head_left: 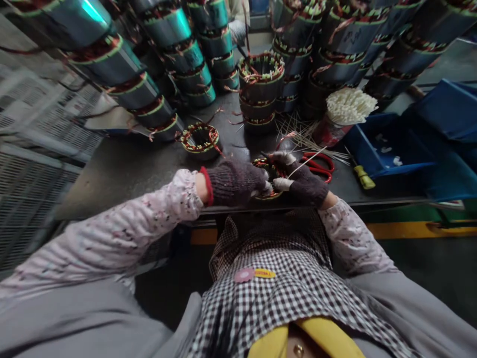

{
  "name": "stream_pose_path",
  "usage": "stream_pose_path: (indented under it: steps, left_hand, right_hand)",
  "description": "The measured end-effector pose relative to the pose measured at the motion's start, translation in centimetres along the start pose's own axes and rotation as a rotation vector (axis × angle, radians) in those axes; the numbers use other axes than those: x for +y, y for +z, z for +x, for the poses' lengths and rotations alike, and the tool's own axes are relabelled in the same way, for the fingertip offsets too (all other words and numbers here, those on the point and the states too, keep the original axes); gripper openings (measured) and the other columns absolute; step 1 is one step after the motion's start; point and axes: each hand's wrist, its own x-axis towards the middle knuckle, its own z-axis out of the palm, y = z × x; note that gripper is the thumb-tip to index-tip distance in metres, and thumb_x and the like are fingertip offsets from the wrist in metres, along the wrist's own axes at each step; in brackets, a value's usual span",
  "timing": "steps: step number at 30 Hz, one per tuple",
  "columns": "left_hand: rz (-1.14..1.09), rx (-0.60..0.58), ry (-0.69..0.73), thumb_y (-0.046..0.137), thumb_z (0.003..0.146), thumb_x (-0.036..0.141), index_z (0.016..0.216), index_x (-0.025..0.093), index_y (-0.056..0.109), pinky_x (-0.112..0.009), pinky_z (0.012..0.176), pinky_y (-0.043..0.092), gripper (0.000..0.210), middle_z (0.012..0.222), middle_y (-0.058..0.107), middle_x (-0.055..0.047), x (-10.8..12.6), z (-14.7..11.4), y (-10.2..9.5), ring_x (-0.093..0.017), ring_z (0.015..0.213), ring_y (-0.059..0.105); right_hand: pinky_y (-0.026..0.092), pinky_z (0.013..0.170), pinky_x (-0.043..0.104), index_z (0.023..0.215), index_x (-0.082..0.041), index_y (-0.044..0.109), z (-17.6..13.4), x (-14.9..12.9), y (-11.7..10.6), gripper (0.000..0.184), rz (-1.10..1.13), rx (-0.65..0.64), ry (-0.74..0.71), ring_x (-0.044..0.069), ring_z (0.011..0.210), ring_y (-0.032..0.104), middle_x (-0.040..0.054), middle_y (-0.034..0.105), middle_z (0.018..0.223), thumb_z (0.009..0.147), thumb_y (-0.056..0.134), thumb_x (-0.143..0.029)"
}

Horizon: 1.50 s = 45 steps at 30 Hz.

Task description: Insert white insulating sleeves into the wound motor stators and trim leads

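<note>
A motor stator (269,195) with copper windings sits at the table's front edge between my two gloved hands. My left hand (238,182), in a dark knit glove, is closed over the stator's left side, its fingertips at the inner rim. At the right side of the ring, my right hand (302,183) has its pale-wrapped fingers bent. A thin white strand (313,159) is pinched there and sticks out up and to the right. My hands partly hide the stator. Red-handled scissors (319,166) lie just beyond my right hand.
Another stator (200,140) stands behind my left hand. Tall stator stacks (261,94) line the back. A cup of white strands (348,112) stands at the right, with loose strands (298,130) beside it. A yellow-handled screwdriver (364,178) lies by a blue bin (395,166).
</note>
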Motion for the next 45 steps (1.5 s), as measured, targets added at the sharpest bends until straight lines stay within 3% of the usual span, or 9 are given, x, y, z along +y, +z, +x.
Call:
stream_pose_path:
  steps: [6,9,14,19,25,29,35,39,45]
  left_hand:
    - [-0.125,0.224,0.12,0.056,0.097,0.02,0.114,0.035,0.082,-0.041,0.098,0.062,0.035,0.123,0.082,-0.001,0.3,-1.1,2.7,-0.024,0.106,0.078]
    - [-0.168,0.476,0.054,0.051,0.098,0.011,0.116,0.029,0.078,-0.054,0.124,0.051,0.038,0.13,0.081,-0.005,1.2,-2.4,5.0,-0.024,0.12,0.076]
    - [-0.257,0.608,0.013,0.06,0.094,0.018,0.116,0.028,0.068,-0.062,0.133,0.041,0.026,0.117,0.083,-0.004,2.6,-3.0,7.1,-0.027,0.114,0.078]
    - [-0.163,0.715,0.024,0.066,0.097,0.019,0.104,0.027,0.067,-0.057,0.126,0.05,0.011,0.102,0.085,-0.001,2.0,-0.9,7.9,-0.022,0.096,0.081]
    - [-0.143,0.716,-0.214,0.065,0.101,0.028,0.104,0.024,0.075,-0.059,0.125,0.047,0.011,0.102,0.085,-0.004,2.6,2.4,8.4,-0.025,0.099,0.08]
    - [-0.18,0.79,-0.28,0.063,0.103,0.026,0.117,0.024,0.076,-0.062,0.13,0.042,0.02,0.118,0.084,-0.007,2.9,2.5,8.9,-0.029,0.12,0.076]
    - [-0.23,0.871,-0.368,0.062,0.101,0.025,0.131,0.02,0.072,-0.054,0.128,0.048,0.032,0.125,0.081,-0.011,2.9,2.4,10.1,-0.029,0.129,0.072]
    - [-0.211,0.866,-0.416,0.063,0.1,0.025,0.135,0.019,0.071,-0.058,0.13,0.043,0.036,0.136,0.077,-0.014,3.2,2.7,10.6,-0.033,0.14,0.065]
    - [-0.255,0.902,-0.506,0.065,0.102,0.028,0.12,0.018,0.077,-0.062,0.129,0.043,0.024,0.128,0.081,-0.014,3.6,3.8,10.8,-0.032,0.136,0.069]
  right_hand:
    - [0.056,0.114,0.051,0.127,-0.026,0.071,-1.4,-0.6,-0.6,0.06,0.076,0.003,0.042,0.029,0.125,0.072,0.007,0.078,0.128,0.076,0.094,-0.048]
    - [0.064,0.092,0.044,0.117,-0.024,0.072,-3.2,-0.2,-1.8,0.049,0.086,0.321,0.08,0.024,0.101,0.076,0.0066,0.08,0.113,0.083,0.087,-0.057]
    - [0.062,0.076,0.034,0.101,-0.024,0.066,-2.4,1.8,-8.5,0.04,-0.025,1.082,-0.002,0.016,0.078,0.068,0.0005,0.073,0.094,0.08,0.086,-0.052]
    - [0.06,0.091,0.036,0.098,-0.022,0.065,1.6,3.7,-12.7,0.025,-0.149,1.158,-0.041,0.017,0.091,0.069,0.0021,0.074,0.097,0.085,0.081,-0.037]
    - [0.058,0.095,0.033,0.094,-0.025,0.056,1.6,2.1,-11.7,0.013,-0.148,1.273,-0.136,0.017,0.096,0.067,0.0068,0.07,0.102,0.097,0.067,-0.031]
    - [0.061,0.098,0.044,0.099,-0.025,0.059,-3.5,-0.4,-6.9,0.015,-0.319,1.386,-0.375,0.027,0.109,0.073,0.0095,0.066,0.108,0.102,0.063,-0.04]
    - [0.068,0.074,0.051,0.111,-0.036,0.075,-14.1,-0.3,3.6,0.018,-0.417,0.617,-0.286,0.03,0.086,0.079,0.0046,0.081,0.093,0.094,0.071,-0.03]
    - [0.07,0.071,0.049,0.119,-0.038,0.076,-15.5,0.6,5.0,0.03,-0.391,0.562,-0.272,0.03,0.086,0.081,0.0051,0.083,0.093,0.092,0.07,-0.026]
    - [0.068,0.093,0.05,0.111,-0.029,0.077,-9.5,-0.7,3.6,0.016,-0.266,0.478,-0.167,0.028,0.092,0.081,0.0075,0.084,0.098,0.096,0.072,-0.032]
